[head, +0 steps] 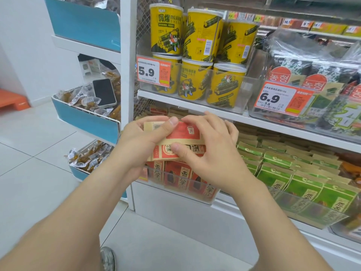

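Note:
Both my hands hold a small stack of red and tan snack packets (182,142) in front of the lower shelf. My left hand (140,141) grips the stack from the left, thumb across the top packet. My right hand (207,151) grips it from the right, thumb on the front packet and fingers behind. Directly below stands a clear bin (212,198) of matching red packets (175,177).
Green packets (289,173) fill the bin to the right. Yellow canisters (197,55) and seaweed packs (322,89) sit on the shelf above. A phone (104,92) lies on wrapped snacks in a blue side bin (88,122). White tiled floor (29,153) lies to the left.

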### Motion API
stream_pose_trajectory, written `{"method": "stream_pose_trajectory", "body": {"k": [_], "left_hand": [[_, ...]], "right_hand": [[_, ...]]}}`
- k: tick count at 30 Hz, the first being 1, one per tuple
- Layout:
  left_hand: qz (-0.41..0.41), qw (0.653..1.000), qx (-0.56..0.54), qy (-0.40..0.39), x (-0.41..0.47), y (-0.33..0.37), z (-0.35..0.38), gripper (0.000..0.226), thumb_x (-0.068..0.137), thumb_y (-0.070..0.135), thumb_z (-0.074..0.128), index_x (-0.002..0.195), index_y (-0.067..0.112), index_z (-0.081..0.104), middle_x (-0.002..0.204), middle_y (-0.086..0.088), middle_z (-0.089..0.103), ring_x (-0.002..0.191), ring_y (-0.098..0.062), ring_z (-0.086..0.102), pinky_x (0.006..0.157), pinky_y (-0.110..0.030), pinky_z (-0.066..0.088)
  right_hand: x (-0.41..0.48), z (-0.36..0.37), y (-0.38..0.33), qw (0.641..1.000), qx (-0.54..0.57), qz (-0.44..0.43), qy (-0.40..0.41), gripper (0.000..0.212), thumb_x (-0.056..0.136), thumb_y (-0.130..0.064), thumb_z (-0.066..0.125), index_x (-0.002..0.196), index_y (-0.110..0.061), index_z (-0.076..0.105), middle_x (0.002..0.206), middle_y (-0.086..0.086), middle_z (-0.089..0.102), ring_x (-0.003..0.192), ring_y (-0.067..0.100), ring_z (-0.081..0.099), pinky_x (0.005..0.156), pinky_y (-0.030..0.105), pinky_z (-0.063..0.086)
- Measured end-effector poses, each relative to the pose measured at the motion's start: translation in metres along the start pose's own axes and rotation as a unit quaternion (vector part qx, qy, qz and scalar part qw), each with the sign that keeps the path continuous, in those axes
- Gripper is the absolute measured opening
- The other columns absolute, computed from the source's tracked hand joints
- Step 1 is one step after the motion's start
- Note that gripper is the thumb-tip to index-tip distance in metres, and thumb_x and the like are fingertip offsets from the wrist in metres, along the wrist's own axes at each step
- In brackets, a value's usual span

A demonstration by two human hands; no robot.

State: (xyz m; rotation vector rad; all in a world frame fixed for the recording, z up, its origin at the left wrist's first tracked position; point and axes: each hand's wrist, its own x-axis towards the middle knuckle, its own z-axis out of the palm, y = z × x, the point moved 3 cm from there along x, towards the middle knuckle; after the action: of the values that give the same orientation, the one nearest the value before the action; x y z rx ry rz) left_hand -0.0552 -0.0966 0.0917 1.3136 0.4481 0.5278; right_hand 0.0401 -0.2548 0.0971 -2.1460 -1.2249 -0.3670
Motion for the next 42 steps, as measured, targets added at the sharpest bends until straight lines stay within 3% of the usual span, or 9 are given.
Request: {"method": "stream_pose_trajectory", "body": {"k": [3, 8, 14, 19, 26, 30, 34, 38, 42], "left_hand": [[0.009, 0.999, -0.028, -0.046, 0.002, 0.000, 0.000, 0.046, 0.081, 0.029, 0.084, 0.121, 0.008, 0.077, 0.105, -0.016, 0.081, 0.086, -0.027, 0.077, 0.075, -0.036, 0.065], [0.064, 0.993, 0.001, -0.103, -0.005, 0.003, 0.009, 0.029, 0.097, 0.006, 0.072, 0.126, 0.006, 0.072, 0.114, -0.016, 0.081, 0.106, -0.028, 0.079, 0.094, -0.039, 0.064], [0.066, 0.994, 0.027, -0.078, -0.012, 0.003, 0.016, 0.020, 0.104, 0.003, 0.064, 0.119, 0.013, 0.074, 0.106, -0.011, 0.083, 0.100, -0.029, 0.081, 0.079, -0.036, 0.067], [0.087, 0.993, 0.058, -0.050, -0.017, 0.002, 0.021, 0.018, 0.103, 0.001, 0.064, 0.112, 0.012, 0.076, 0.100, -0.021, 0.081, 0.096, -0.035, 0.079, 0.069, -0.030, 0.066], [0.140, 0.971, 0.185, -0.063, -0.015, 0.000, 0.016, 0.014, 0.103, 0.008, 0.064, 0.110, 0.011, 0.076, 0.091, -0.028, 0.077, 0.094, -0.054, 0.071, 0.076, -0.062, 0.062], [0.134, 0.971, 0.180, -0.079, -0.018, 0.003, 0.017, 0.013, 0.104, 0.008, 0.063, 0.111, 0.008, 0.074, 0.094, -0.037, 0.073, 0.094, -0.050, 0.074, 0.071, -0.042, 0.068], [0.134, 0.973, 0.163, -0.097, -0.022, 0.004, 0.022, 0.026, 0.104, 0.003, 0.061, 0.111, 0.023, 0.077, 0.092, -0.024, 0.080, 0.091, -0.040, 0.079, 0.075, -0.044, 0.068], [0.110, 0.978, 0.138, -0.112, -0.023, 0.005, 0.025, 0.029, 0.106, 0.003, 0.060, 0.118, 0.024, 0.076, 0.091, -0.011, 0.083, 0.087, -0.026, 0.082, 0.075, -0.037, 0.068], [0.108, 0.981, 0.127, -0.102, -0.022, 0.005, 0.024, 0.027, 0.106, 0.005, 0.062, 0.116, 0.025, 0.076, 0.093, -0.008, 0.083, 0.088, -0.023, 0.082, 0.074, -0.034, 0.068]], "right_hand": [[0.001, -0.002, 0.007, 0.999, 0.012, 0.040, -0.007, 0.056, 0.096, -0.079, 0.050, 0.139, -0.043, 0.050, 0.122, -0.012, 0.046, 0.109, 0.005, 0.040, 0.111, 0.046, 0.040], [0.004, -0.008, 0.009, 0.998, -0.036, 0.044, 0.038, 0.054, 0.104, -0.076, 0.037, 0.148, -0.046, 0.039, 0.120, -0.012, 0.066, 0.100, 0.020, 0.067, 0.080, 0.046, 0.057], [0.003, 0.000, 0.002, 0.992, -0.082, -0.042, 0.082, 0.053, 0.110, -0.057, 0.038, 0.152, -0.030, 0.055, 0.119, -0.001, 0.059, 0.083, 0.034, 0.069, 0.062, 0.047, 0.059], [0.004, 0.009, -0.010, 0.965, -0.209, -0.087, 0.133, 0.043, 0.108, -0.035, 0.042, 0.136, -0.014, 0.068, 0.092, 0.003, 0.072, 0.058, 0.033, 0.068, 0.045, 0.030, 0.034], [0.004, 0.011, -0.016, 0.961, -0.214, -0.067, 0.161, 0.031, 0.106, -0.035, 0.044, 0.101, -0.017, 0.069, 0.061, -0.002, 0.067, 0.046, 0.036, 0.064, 0.046, 0.029, 0.026], [0.003, 0.008, -0.018, 0.959, -0.203, -0.069, 0.186, 0.032, 0.110, -0.033, 0.048, 0.088, -0.014, 0.063, 0.060, 0.000, 0.061, 0.044, 0.035, 0.058, 0.047, 0.028, 0.024], [0.005, 0.005, -0.014, 0.971, -0.125, -0.012, 0.204, 0.027, 0.108, -0.030, 0.059, 0.084, -0.016, 0.059, 0.070, -0.002, 0.063, 0.057, 0.032, 0.062, 0.052, 0.031, 0.028], [0.008, 0.006, -0.001, 0.985, 0.044, 0.093, 0.140, 0.026, 0.109, -0.044, 0.053, 0.095, -0.028, 0.069, 0.078, -0.012, 0.072, 0.075, 0.016, 0.070, 0.072, 0.041, 0.056], [0.008, 0.005, 0.001, 0.981, 0.103, 0.098, 0.132, 0.023, 0.109, -0.041, 0.058, 0.097, -0.029, 0.074, 0.077, -0.016, 0.072, 0.073, 0.004, 0.068, 0.070, 0.035, 0.054]]}}
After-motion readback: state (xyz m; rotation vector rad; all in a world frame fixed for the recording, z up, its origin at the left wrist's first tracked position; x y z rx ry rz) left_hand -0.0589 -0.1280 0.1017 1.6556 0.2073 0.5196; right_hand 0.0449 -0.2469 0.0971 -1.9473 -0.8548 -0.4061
